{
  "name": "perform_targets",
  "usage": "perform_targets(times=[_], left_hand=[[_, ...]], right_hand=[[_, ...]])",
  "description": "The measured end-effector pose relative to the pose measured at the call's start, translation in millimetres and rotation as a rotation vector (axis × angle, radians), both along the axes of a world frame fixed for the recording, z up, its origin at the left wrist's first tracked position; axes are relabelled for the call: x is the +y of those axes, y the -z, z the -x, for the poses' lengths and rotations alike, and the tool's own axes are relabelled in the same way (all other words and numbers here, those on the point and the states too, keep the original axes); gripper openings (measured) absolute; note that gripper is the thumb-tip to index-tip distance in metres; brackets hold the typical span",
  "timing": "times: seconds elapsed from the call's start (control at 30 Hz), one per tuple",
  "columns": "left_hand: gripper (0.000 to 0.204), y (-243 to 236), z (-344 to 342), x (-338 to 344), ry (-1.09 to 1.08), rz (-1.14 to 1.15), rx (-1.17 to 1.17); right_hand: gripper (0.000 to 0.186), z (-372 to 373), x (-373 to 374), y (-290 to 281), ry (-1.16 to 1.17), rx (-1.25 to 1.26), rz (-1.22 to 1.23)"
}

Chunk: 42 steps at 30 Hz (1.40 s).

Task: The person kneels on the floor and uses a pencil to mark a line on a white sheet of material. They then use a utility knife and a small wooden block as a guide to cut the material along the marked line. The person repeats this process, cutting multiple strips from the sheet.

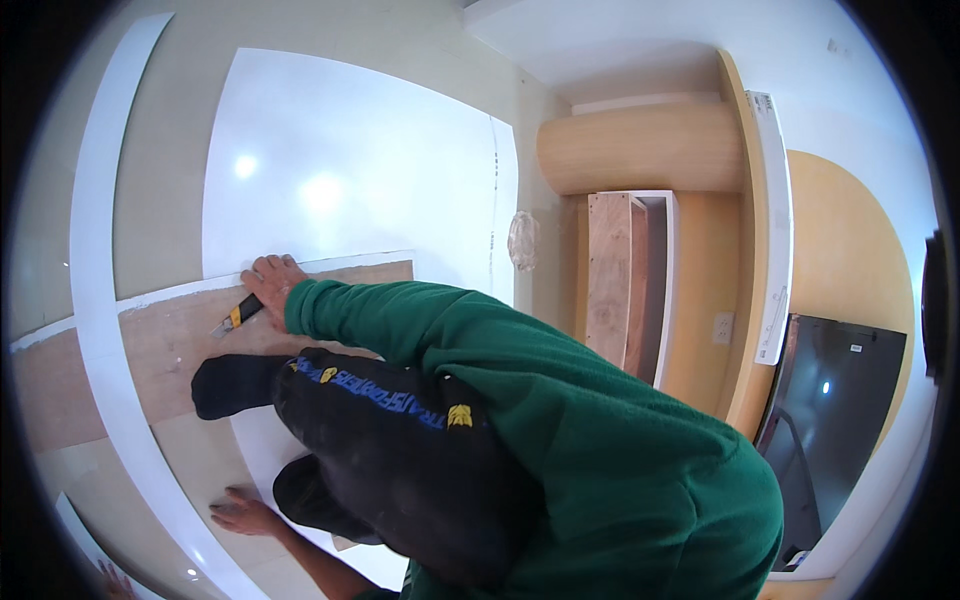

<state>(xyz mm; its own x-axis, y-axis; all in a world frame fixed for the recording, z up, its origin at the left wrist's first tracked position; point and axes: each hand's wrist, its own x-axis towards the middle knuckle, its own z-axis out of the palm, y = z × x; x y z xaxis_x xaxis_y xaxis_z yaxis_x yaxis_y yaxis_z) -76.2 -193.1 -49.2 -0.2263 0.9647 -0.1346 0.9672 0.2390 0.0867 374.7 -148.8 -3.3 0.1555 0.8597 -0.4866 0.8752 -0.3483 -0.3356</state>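
Observation:
My right hand (274, 288), in a green sleeve, is closed round a black-and-yellow utility knife (240, 312), its blade pointing down-left. The fingers rest at the near edge of a large glossy white sheet (360, 150). Just below runs a brown board-like strip (170, 335) with a ragged white edge. My left hand (245, 513) lies flat with fingers spread on the beige surface, beside a white piece partly hidden by my legs. My legs (400, 425), in black trousers with a printed side, cover part of the strip.
A long white strip (95, 250) crosses the brown one at left. At lower left, fingers (115, 578) of another hand touch a second white strip. A crumpled clear plastic piece (522, 240) lies by the sheet. Shelving (610, 280) and a dark screen (835, 430) stand at right.

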Motion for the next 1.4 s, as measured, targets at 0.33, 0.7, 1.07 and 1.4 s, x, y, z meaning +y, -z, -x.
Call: perform_targets(times=[0.33,0.7,1.07,1.4], left_hand=[[0.07,20,-27,-38,-0.023,0.05,0.209],[0.049,-105,-7,-131,-0.604,-0.103,-0.873],[0.067,-198,-216,-663,-2.072,-0.317,0.069],[0.09,-247,-531,-609,-3.304,-0.58,0.459]], right_hand=[[0.054,-141,-96,-107,0.425,0.046,-0.113],[0.045,166,4,-403,-0.423,0.905,-0.458],[0.062,261,-106,-363,-1.714,0.478,0.197],[0.061,281,-46,-287,-1.625,0.03,0.007]])
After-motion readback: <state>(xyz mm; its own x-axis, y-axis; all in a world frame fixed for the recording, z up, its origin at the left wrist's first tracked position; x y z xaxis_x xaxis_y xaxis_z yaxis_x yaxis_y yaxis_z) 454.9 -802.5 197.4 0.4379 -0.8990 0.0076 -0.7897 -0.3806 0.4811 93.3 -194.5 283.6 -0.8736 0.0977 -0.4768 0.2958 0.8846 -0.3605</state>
